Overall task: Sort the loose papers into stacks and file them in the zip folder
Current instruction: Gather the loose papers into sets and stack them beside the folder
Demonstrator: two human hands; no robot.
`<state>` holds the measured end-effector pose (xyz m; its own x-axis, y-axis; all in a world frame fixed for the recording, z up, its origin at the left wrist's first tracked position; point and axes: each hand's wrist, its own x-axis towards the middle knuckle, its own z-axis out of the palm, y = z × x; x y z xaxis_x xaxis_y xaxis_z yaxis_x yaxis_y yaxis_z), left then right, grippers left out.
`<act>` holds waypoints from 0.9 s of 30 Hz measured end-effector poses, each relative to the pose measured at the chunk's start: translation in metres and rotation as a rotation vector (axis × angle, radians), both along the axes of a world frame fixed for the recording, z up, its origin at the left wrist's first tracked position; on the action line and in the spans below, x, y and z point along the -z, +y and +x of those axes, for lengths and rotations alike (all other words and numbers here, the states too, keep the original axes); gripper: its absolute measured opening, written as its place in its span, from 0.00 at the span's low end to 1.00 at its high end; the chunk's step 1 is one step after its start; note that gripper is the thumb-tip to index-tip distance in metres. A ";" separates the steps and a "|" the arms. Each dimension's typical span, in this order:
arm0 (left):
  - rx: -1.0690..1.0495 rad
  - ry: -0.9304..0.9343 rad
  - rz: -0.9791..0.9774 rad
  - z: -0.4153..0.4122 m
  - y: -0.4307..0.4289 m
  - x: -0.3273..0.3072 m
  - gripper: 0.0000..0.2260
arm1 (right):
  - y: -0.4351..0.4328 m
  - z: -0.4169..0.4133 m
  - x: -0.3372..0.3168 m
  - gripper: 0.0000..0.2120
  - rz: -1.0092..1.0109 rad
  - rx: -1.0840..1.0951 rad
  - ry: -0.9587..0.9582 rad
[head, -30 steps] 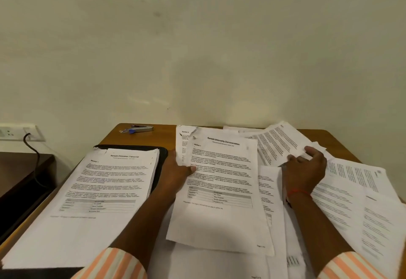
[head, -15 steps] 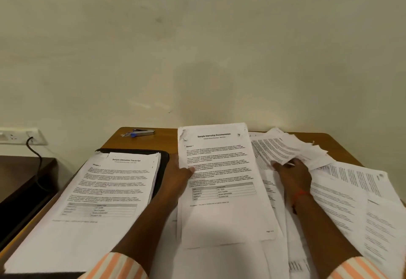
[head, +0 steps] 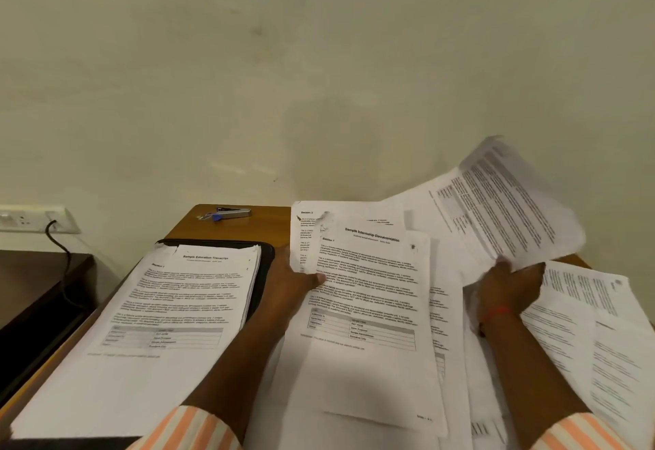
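head view – looking down, close over desk (head: 248, 224)

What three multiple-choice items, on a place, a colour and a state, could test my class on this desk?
1. Where is the stapler? A on the folder; B on bare table, behind the folder; C in a hand.
2. What colour is the folder? A black; B red; C white.
3. What is the right hand doing? A lies flat on the table; B holds a sheet up; C hangs empty.
B, it lies on wood by the far edge; A, its dark rim shows around the stack; B, fingers grip the raised page.
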<state>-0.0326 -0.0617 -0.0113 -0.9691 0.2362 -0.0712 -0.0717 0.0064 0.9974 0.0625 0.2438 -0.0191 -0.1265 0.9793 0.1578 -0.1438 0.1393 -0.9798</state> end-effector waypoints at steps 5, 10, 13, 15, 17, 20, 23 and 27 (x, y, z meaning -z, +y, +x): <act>-0.004 0.014 -0.007 0.000 -0.001 -0.003 0.23 | 0.006 -0.005 0.009 0.19 -0.048 -0.162 -0.039; 0.008 0.010 0.000 0.002 0.000 -0.005 0.23 | 0.004 -0.011 0.013 0.17 -0.007 -0.234 -0.084; 0.013 -0.003 -0.017 0.001 0.001 -0.005 0.24 | 0.004 -0.011 0.014 0.18 0.006 -0.250 -0.095; 0.012 -0.010 -0.020 0.001 0.001 -0.005 0.24 | 0.006 -0.012 0.015 0.18 0.016 -0.255 -0.115; 0.016 -0.018 -0.020 0.001 0.001 -0.005 0.25 | 0.005 -0.013 0.015 0.18 0.014 -0.262 -0.130; 0.022 -0.008 -0.023 0.003 0.000 -0.006 0.24 | 0.005 -0.013 0.016 0.17 0.016 -0.254 -0.132; 0.026 -0.003 -0.019 0.003 0.000 -0.006 0.23 | 0.008 -0.008 0.008 0.18 0.018 -0.078 -0.057; 0.022 -0.005 0.040 0.005 -0.001 -0.008 0.22 | 0.022 0.006 -0.004 0.28 -0.112 0.162 0.211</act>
